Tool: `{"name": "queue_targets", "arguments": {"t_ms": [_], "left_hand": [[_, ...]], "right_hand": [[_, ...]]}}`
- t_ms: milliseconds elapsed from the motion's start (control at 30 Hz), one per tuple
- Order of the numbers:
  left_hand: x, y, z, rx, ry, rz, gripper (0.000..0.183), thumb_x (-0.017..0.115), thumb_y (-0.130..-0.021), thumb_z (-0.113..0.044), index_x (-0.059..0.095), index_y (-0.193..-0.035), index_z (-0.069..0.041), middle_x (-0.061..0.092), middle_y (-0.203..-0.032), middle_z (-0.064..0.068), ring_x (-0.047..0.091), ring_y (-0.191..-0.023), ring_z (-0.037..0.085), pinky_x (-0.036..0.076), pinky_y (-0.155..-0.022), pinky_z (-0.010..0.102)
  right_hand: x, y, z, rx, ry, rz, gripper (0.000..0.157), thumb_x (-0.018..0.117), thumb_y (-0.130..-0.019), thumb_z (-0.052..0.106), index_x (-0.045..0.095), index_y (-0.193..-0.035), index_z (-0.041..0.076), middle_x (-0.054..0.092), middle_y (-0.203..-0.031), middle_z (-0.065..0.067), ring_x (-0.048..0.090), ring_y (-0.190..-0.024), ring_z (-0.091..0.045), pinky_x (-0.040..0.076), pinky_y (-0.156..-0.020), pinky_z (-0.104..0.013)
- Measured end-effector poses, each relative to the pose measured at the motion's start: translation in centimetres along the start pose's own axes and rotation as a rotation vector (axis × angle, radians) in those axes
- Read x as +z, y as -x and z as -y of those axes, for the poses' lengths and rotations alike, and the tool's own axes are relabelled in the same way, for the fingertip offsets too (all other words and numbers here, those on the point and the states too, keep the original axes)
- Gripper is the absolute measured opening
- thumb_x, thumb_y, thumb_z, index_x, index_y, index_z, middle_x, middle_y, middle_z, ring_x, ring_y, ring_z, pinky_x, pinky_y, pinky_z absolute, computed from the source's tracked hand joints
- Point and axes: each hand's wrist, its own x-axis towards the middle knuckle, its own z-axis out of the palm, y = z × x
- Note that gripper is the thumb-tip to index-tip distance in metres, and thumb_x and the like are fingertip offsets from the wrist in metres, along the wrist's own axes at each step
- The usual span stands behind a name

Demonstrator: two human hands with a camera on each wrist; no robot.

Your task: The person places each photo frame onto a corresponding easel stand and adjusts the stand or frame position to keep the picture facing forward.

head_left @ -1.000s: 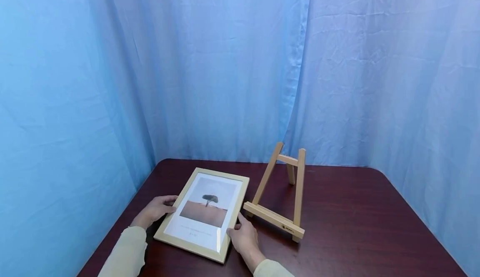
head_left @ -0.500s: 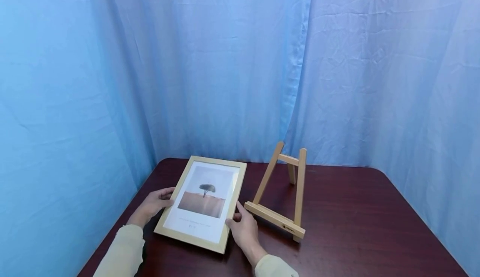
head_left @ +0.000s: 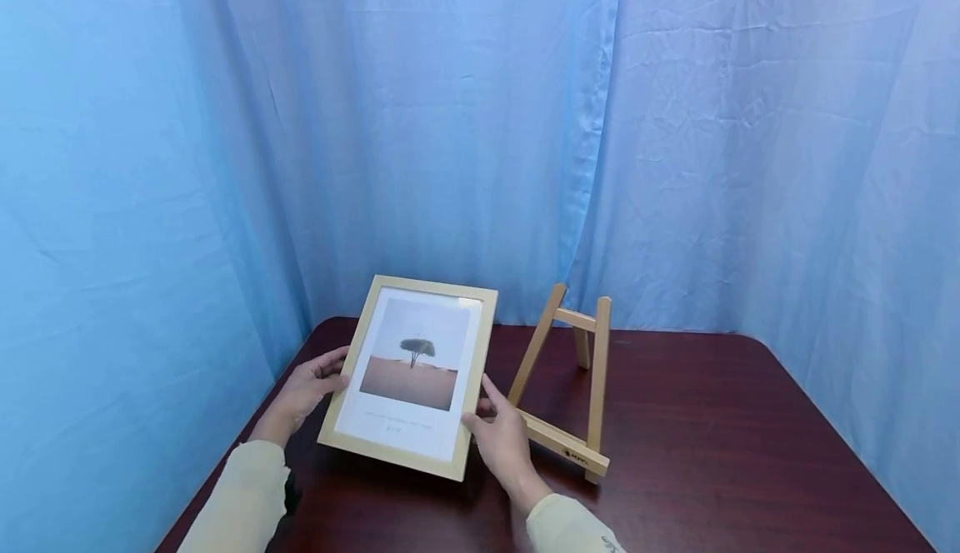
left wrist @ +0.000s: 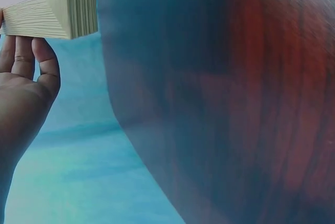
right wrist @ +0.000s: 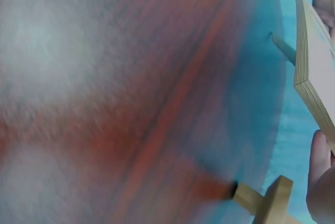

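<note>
A picture frame (head_left: pixel 345 445) of pale wood, holding a print of a tree on brown ground, is tilted up toward me over the table. My left hand (head_left: pixel 303 391) holds its left side, thumb at the front edge. On the opposite side my right hand (head_left: pixel 504 445) grips the frame low down, thumb in front and other fingers behind. Left fingers (left wrist: pixel 48 59) reach the frame's edge (left wrist: pixel 81 4) in the left wrist view. A thin strip (right wrist: pixel 284 49) juts from behind the frame (right wrist: pixel 316 62) in the right wrist view. Just right of my right hand stands a small wooden easel (head_left: pixel 598 370).
The dark red-brown table (head_left: pixel 720 436) has rounded far corners. Blue curtains (head_left: pixel 450 120) hang behind it and along its sides. The easel's front ledge (head_left: pixel 566 445) lies close to my right wrist, its left end hidden behind the hand.
Both hands have raised the picture frame off the table and tipped its top edge upward. My right hand now overlaps the easel's ledge in the head view. The easel stays put.
</note>
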Motion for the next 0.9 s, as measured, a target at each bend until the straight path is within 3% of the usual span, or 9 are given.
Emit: {"name": "queue_targets", "arguments": {"t_ms": [267, 600, 900], "left_hand": [[0.5, 0.0, -2.1, 0.070, 0.028, -0.025, 0.056, 0.062, -0.098, -0.008, 0.042, -0.151, -0.006, 0.055, -0.136, 0.022, 0.054, -0.118, 0.030, 0.042, -0.103, 0.047], [1.5, -0.3, -4.1, 0.120, 0.105, -0.047, 0.057, 0.064, -0.096, -0.004, 0.044, -0.149, -0.005, 0.054, -0.136, 0.022, 0.054, -0.116, 0.025, 0.046, -0.088, 0.017], [2.5, -0.5, -5.4, 0.201, 0.168, -0.002, 0.060, 0.065, -0.093, 0.002, 0.044, -0.148, -0.001, 0.055, -0.132, 0.024, 0.059, -0.103, 0.010, 0.049, -0.086, 0.018]], "right_hand": [[-1.5, -0.7, 1.0, -0.084, 0.085, -0.039, 0.065, 0.071, -0.091, 0.008, 0.046, -0.150, 0.017, 0.065, -0.114, -0.010, 0.067, -0.090, -0.020, 0.054, -0.069, -0.030], [-3.5, -1.2, 2.7, -0.145, 0.099, -0.071, 0.067, 0.073, -0.089, 0.005, 0.047, -0.149, 0.020, 0.064, -0.116, -0.012, 0.067, -0.086, -0.019, 0.053, -0.064, -0.027], [-6.3, -1.8, 3.8, -0.152, 0.042, -0.029, 0.069, 0.072, -0.089, 0.001, 0.045, -0.150, 0.020, 0.064, -0.116, -0.013, 0.068, -0.092, -0.024, 0.057, -0.073, -0.033]]}}
